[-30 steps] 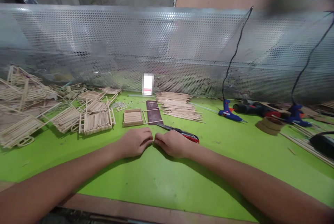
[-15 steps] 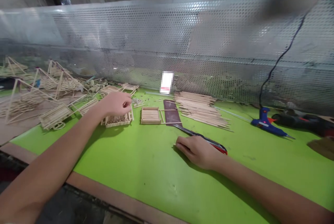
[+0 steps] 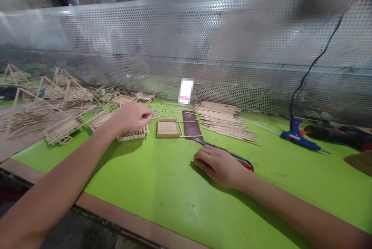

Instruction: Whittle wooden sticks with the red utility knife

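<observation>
My left hand [image 3: 132,116] hovers with its fingers curled into a pinch just over a small fence-like assembly of thin sticks [image 3: 131,135]; what it pinches is too small to make out. My right hand [image 3: 218,165] rests on the green mat [image 3: 157,191], fingers together and bent down, hiding whatever lies beneath them. A red-handled cutter [image 3: 236,157] lies right behind that hand. A flat panel of glued sticks [image 3: 167,128] and a dark brown strip [image 3: 191,125] sit between the two hands, farther back.
A heap of loose sticks [image 3: 225,122] lies behind the cutter. Stick frames and panels [image 3: 37,103] crowd the left. A blue glue gun [image 3: 299,139] and dark tools [image 3: 343,134] sit at the right. A perforated metal screen [image 3: 203,47] walls off the back.
A second ago both hands met at the mat's middle. My left hand then swung left to the stick assembly and has now dropped slightly; my right hand stayed on the mat.
</observation>
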Action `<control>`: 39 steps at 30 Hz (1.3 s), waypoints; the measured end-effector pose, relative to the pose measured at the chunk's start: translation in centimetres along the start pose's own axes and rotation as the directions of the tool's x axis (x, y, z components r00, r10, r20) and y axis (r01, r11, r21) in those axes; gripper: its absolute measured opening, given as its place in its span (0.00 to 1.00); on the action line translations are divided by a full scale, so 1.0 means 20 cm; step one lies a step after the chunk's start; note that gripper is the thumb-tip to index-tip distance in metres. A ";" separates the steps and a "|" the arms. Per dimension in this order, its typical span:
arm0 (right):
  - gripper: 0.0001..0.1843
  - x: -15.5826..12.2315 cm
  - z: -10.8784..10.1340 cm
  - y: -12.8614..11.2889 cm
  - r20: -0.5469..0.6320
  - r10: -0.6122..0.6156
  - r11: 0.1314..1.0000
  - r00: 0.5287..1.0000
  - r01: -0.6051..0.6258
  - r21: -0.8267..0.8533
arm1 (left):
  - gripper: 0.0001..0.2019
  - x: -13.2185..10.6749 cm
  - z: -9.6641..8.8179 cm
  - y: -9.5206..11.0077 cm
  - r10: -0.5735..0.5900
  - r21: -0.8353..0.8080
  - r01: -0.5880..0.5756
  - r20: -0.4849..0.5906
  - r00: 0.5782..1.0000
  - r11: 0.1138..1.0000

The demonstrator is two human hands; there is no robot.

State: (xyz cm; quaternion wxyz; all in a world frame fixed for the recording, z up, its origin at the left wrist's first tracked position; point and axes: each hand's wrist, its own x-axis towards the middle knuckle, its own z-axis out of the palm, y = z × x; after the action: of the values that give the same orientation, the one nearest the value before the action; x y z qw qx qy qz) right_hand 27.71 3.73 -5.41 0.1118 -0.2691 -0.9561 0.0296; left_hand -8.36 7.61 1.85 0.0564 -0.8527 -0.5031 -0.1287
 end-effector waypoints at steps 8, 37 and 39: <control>0.12 -0.01 0.00 -0.03 -0.114 -0.123 0.985 0.986 0.135 0.105 | 0.14 -0.03 0.24 0.35 0.379 -0.210 -0.349 0.122 0.917 0.913; 0.10 -0.03 -0.12 -0.12 0.263 0.027 0.990 0.964 0.011 -0.143 | 0.16 -0.04 0.34 0.46 0.537 -0.284 -0.512 0.013 0.844 0.811; 0.07 -0.03 -0.11 -0.13 0.257 0.008 0.979 0.966 0.044 -0.197 | 0.15 -0.05 0.35 0.48 0.555 -0.292 -0.533 -0.009 0.831 0.794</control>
State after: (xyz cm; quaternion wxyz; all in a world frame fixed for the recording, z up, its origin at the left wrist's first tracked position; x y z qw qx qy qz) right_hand 27.37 1.18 -3.17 -0.0403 -0.2642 -0.9630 -0.0337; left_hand 0.73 3.62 -4.76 -0.0504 -0.9647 -0.2146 -0.1443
